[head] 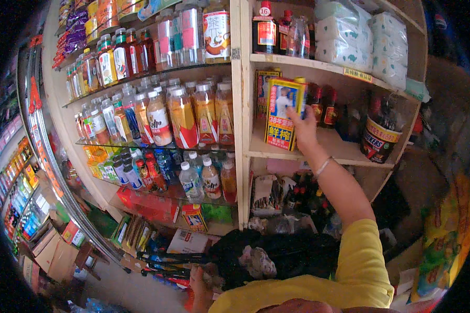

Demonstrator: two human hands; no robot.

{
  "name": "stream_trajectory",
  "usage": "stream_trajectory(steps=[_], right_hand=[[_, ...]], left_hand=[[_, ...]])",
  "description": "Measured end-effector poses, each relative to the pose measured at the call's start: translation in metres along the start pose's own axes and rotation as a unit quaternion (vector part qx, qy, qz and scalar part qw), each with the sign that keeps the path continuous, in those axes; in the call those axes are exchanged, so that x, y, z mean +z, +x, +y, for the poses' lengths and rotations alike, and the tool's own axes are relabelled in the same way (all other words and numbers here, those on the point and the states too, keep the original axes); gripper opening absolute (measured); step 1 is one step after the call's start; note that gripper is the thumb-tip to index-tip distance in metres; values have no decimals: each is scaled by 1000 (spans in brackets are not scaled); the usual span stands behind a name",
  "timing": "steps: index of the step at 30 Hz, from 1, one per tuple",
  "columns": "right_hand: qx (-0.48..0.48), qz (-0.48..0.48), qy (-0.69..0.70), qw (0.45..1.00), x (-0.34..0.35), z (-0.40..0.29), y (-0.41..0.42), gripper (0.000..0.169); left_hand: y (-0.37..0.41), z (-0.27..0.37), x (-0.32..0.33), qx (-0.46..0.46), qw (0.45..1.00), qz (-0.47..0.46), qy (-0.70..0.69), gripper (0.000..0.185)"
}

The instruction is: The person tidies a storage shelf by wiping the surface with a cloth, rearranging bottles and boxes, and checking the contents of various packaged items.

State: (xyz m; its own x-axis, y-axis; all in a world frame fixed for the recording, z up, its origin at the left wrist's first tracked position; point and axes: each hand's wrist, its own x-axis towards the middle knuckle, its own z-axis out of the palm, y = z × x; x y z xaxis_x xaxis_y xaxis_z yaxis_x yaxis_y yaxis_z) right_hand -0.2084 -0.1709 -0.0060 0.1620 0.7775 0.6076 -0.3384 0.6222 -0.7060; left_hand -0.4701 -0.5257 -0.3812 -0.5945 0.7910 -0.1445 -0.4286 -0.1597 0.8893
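Observation:
My right hand (306, 131) grips the right side of a tall yellow, blue and red drink carton (279, 135) bearing a picture and printed writing. The carton stands upright at the front of a middle shelf; whether its base rests on the board is hard to tell. Behind it to the left is a similar carton (261, 94), partly covered. Dark bottles with red caps (329, 107) stand behind my hand. Low in the view is my left hand (200, 279), near a black cloth-like heap (235, 244); its fingers are too blurred to show a hold.
A wooden upright (243, 117) divides this shelf from racks of bottled drinks (182, 117) on the left. Tissue packs (342, 37) and a dark bottle (264, 37) sit above. A printed tub (382, 137) stands at right. Metal poles (78, 219) slant along the left.

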Motion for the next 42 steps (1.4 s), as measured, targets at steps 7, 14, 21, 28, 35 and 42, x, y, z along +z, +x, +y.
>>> stream_trajectory(steps=[7, 14, 21, 28, 35, 42], right_hand=[[54, -106, -82, 990, 15, 39, 54, 64], [35, -293, -291, 910, -12, 30, 77, 80], [-9, -250, -368, 895, -2, 52, 82, 60], [-87, -165, -456, 870, -21, 94, 109, 56], [-86, -141, -483, 860, 15, 86, 88, 61], [-194, -36, -539, 819, -15, 45, 68, 48]], left_hand=[[15, 1, 7, -110, 985, 89, -98, 43], [39, -55, -25, -66, 998, 19, 13, 59], [25, -4, 31, 119, 982, -63, 134, 24], [26, -16, 37, -54, 998, 7, -23, 30], [9, 2, 28, -142, 984, 112, -12, 43], [26, -7, -4, -174, 979, 92, -47, 42]])
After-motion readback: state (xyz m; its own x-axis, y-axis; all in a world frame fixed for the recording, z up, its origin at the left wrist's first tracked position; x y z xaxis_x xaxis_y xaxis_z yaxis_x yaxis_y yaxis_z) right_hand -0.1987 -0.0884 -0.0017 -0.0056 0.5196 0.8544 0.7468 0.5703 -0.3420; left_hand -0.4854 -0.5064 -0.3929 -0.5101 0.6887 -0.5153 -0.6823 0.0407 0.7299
